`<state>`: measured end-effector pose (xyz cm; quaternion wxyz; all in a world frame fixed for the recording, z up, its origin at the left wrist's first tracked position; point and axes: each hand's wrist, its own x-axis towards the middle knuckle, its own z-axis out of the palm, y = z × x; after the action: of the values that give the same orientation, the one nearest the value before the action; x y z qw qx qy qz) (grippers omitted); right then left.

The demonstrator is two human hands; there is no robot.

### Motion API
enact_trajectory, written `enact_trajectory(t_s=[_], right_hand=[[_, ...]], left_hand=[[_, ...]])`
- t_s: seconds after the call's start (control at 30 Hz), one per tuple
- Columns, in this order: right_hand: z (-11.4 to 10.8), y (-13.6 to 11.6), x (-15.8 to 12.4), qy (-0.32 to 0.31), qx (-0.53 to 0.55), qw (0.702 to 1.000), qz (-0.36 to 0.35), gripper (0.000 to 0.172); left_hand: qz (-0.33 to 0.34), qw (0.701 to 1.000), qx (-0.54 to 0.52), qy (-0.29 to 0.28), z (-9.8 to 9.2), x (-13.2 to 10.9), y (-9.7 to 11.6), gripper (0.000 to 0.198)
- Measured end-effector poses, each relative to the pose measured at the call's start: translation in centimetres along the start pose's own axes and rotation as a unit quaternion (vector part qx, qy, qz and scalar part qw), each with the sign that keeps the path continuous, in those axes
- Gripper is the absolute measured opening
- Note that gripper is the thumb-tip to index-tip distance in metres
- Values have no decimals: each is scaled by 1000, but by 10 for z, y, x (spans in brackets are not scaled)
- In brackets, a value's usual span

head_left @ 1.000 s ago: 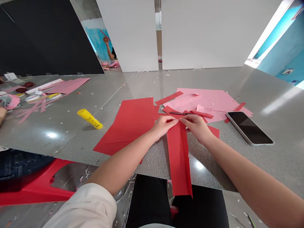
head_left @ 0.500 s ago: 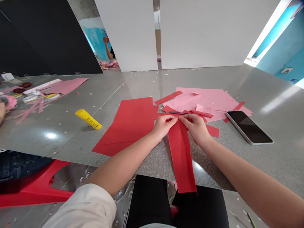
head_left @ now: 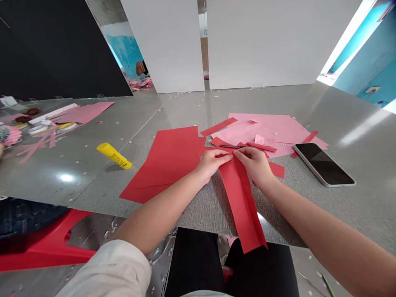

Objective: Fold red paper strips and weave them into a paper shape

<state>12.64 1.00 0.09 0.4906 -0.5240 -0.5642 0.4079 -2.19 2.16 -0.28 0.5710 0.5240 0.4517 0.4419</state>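
Observation:
A long red paper strip (head_left: 243, 210), creased lengthwise, is pinched at its far end between both my hands. My left hand (head_left: 213, 164) grips the left side of that end, thumb and fingers together. Close beside it, my right hand (head_left: 254, 164) pinches the right side. The strip's near end hangs over the table edge above my lap. Just beyond my fingers a dark, slim tool (head_left: 229, 146), its kind unclear, lies on red scraps. A larger red paper sheet (head_left: 173, 154) rests flat to the left of my left hand.
A yellow glue stick (head_left: 114, 156) stands tilted on the left. Pink paper sheets (head_left: 278, 123) and red offcuts lie behind my hands. A phone (head_left: 324, 164) is at the right. Further left are pink papers (head_left: 89, 112) and tape rolls. White partitions (head_left: 278, 45) rise at the back.
The hanging near end of the red strip has swung to the right. My hands keep their pinch almost in place. Behind the partition gap, another person's raised hand has lowered.

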Motion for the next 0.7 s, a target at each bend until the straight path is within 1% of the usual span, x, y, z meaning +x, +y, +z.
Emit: enact_trajectory(t_s=[0.07, 0.2, 0.33, 0.47, 0.7], right_hand=[[-1, 0, 0, -10, -2, 1000, 7, 27], [-6, -1, 2, -23, -41, 999, 15, 30], [-5, 0, 2, -23, -39, 999, 16, 28], [-2, -1, 1, -11, -22, 1000, 11, 27], [1, -3, -3, 15, -11, 1000, 9, 27]], left_hand=[[4, 1000, -12, 1, 0, 0, -1, 25], [32, 999, -39, -12, 0, 0, -1, 24], [51, 998, -23, -16, 0, 0, 1, 28], [41, 999, -9, 3, 1, 0, 1, 31], [25, 999, -23, 7, 2, -1, 2, 30]])
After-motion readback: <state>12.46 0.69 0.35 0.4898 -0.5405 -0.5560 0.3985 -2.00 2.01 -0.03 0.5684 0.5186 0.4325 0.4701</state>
